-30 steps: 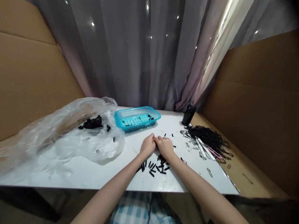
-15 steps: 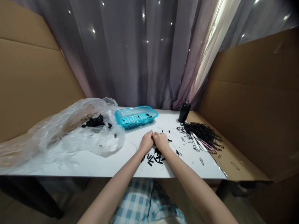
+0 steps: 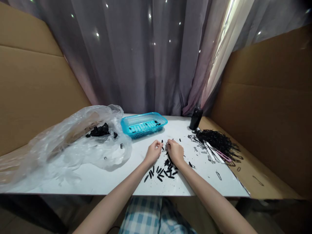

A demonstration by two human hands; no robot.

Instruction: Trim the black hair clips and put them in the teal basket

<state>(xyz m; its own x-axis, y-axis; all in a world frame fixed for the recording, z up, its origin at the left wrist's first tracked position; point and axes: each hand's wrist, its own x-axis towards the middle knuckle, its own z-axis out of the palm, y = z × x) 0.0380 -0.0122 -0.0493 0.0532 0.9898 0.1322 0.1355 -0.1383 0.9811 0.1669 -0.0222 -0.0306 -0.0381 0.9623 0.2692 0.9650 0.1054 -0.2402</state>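
My left hand (image 3: 153, 152) is closed in a pinch on a small black elongated piece (image 3: 162, 141), which stands up from the fingertips. Just to its right, my right hand (image 3: 175, 151) is also closed. A thin, light-coloured tip shows at its fingers, too small to name. Below the hands, several similar black pieces (image 3: 160, 174) lie loose on the white tabletop (image 3: 109, 182), some partly hidden by my right wrist. Past the hands stands a blue perforated plastic basket (image 3: 126, 130) with a few black pieces inside.
A clear plastic bag (image 3: 114, 159) with a black clump (image 3: 99, 130) spreads over the left side. At right are a black bottle (image 3: 196, 119), a tangled pile of thin black loops (image 3: 214, 140) and a pink-and-white tool (image 3: 223, 156). Cardboard walls (image 3: 268, 107) flank the table.
My hands, which were touching, have moved apart, and the black piece in the left fingers now shows. The whole view has shifted slightly.
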